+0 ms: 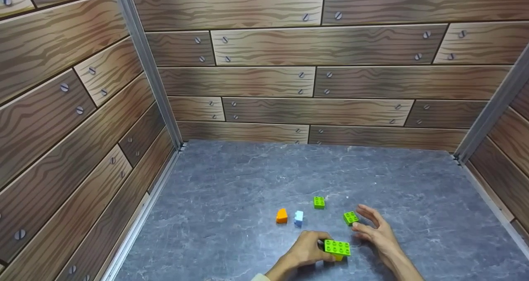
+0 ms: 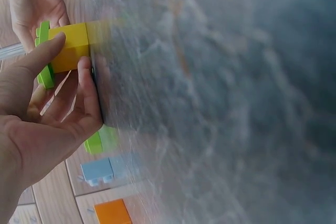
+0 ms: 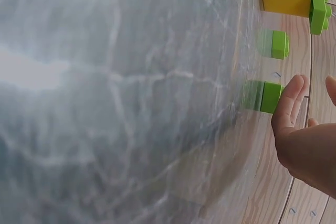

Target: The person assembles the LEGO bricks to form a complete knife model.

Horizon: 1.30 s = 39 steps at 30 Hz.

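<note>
My left hand (image 1: 306, 248) holds a yellow block (image 2: 72, 47) between thumb and fingers. On top of it sits a flat green studded brick (image 1: 337, 247), wider than the yellow one. The yellow block stands on or just above the tabletop. My right hand (image 1: 379, 234) is to the right, its fingers spread and holding nothing. Its fingertips are close beside a small green brick (image 1: 351, 218) with studs up; whether they touch it I cannot tell. In the right wrist view the same fingers (image 3: 290, 100) lie next to a green brick (image 3: 271, 97).
Beyond the hands another small green brick (image 1: 319, 202) lies on the grey marbled tabletop (image 1: 231, 177). To its left are a light blue brick (image 1: 299, 218) and an orange sloped brick (image 1: 282, 216). Wood-patterned walls (image 1: 264, 78) enclose the back and sides.
</note>
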Available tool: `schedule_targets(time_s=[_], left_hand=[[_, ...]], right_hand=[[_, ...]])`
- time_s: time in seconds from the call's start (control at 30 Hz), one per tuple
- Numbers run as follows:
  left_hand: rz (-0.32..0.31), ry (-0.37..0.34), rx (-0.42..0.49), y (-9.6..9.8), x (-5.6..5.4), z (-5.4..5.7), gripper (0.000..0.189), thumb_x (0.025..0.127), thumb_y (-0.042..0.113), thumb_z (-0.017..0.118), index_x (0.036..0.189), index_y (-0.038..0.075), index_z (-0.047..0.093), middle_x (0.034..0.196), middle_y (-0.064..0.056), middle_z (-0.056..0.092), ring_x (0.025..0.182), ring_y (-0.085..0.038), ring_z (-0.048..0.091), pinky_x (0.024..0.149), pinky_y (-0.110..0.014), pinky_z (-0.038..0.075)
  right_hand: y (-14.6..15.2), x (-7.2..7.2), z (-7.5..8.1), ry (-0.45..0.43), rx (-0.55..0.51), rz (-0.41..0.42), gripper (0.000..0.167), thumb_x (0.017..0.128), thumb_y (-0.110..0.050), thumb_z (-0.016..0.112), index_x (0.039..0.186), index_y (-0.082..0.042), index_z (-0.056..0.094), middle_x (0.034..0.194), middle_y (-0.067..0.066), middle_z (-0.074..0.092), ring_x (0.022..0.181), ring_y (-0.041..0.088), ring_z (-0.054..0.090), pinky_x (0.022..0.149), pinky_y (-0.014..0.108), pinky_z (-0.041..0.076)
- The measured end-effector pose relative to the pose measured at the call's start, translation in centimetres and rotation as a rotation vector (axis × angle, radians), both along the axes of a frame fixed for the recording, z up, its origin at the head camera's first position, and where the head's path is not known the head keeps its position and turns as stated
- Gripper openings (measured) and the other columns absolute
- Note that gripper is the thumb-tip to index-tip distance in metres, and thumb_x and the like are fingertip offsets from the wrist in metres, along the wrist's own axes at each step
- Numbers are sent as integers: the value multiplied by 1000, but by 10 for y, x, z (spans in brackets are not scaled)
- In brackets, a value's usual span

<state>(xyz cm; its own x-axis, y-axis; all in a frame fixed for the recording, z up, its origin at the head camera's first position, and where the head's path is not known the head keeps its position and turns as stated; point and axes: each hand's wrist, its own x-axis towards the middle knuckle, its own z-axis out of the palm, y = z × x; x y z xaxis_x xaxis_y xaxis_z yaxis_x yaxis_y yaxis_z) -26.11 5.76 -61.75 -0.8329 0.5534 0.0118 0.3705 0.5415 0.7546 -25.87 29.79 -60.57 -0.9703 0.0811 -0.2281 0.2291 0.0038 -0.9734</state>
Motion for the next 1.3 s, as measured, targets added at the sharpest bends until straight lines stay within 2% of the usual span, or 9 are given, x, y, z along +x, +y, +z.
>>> schedule_targets(time_s=[0.27, 0.53, 0.87, 1.07, 1.3], left_hand=[[-8, -3, -2, 0, -1, -1, 29, 76, 23, 93, 102, 21, 79, 95, 18, 73, 84, 5, 59, 79, -16, 48], [-19, -1, 2, -1, -2, 0, 27, 77, 23, 93, 100, 21, 79, 93, 19, 71, 83, 4, 59, 80, -16, 47], [-30, 4, -32, -2, -3, 1, 29, 79, 25, 92, 105, 21, 79, 96, 19, 72, 87, 5, 60, 82, -16, 48], [-23, 14, -21, -1, -2, 2, 26, 78, 24, 93, 100, 21, 79, 92, 19, 72, 81, 6, 59, 77, -14, 48], [-25, -15, -19, -1, -2, 1, 27, 79, 24, 92, 102, 21, 79, 92, 19, 72, 82, 6, 59, 78, -15, 48]], right_hand=[[-2, -8, -6, -24, -12, -16, 77, 98, -7, 71, 161, -5, 28, 164, 27, 26, 100, 24, 72, 86, 38, 61], [-1, -13, -10, -53, 21, -7, 79, 97, -8, 72, 162, -4, 27, 163, 29, 25, 99, 19, 71, 85, 35, 60], [-3, -17, -9, -67, 108, 45, 81, 94, -10, 77, 161, -5, 31, 164, 29, 26, 92, 22, 72, 76, 35, 61], [-4, -18, -10, -64, 161, 60, 76, 95, -7, 75, 160, -4, 35, 163, 29, 28, 90, 21, 72, 73, 36, 61], [-6, -20, -10, -85, 209, 53, 74, 92, -2, 76, 157, -3, 41, 161, 31, 31, 85, 21, 71, 70, 36, 61]])
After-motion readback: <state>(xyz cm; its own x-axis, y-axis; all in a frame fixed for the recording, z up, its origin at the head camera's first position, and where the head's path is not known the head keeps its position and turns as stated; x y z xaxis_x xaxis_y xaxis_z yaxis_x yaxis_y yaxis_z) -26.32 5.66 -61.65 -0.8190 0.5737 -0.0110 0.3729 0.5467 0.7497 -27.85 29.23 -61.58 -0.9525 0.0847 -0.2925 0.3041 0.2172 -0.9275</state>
